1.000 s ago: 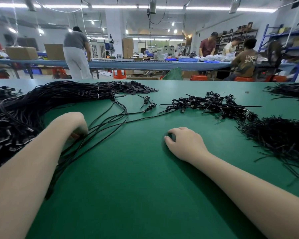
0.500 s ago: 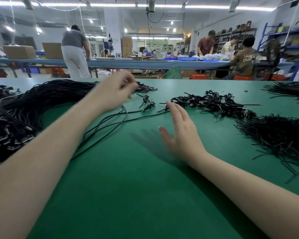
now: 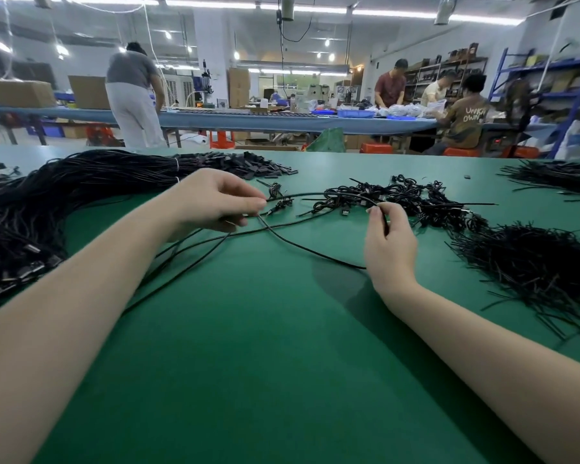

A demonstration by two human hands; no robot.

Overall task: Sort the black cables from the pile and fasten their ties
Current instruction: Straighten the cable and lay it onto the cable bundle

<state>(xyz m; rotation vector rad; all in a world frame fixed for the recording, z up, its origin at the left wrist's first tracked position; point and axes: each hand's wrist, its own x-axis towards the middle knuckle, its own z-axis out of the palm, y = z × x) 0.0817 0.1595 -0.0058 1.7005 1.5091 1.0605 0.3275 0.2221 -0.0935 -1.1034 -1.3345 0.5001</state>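
A large pile of long black cables covers the left of the green table. One black cable is drawn out of it across the middle. My left hand pinches this cable between thumb and fingers just right of the pile. My right hand is raised off the table and holds the same cable further along, where it arcs up. A heap of thin black ties lies to the right. Coiled, tied cables are scattered behind my right hand.
More black ties lie at the far right edge. Two small tied bundles sit near my left fingertips. Beyond the table, several people work at a long blue bench, with cardboard boxes and shelving.
Both hands were resting on the table, then rose. My left hand reached forward and took hold of a cable. My right hand opened, then closed on the same cable and lifted it.
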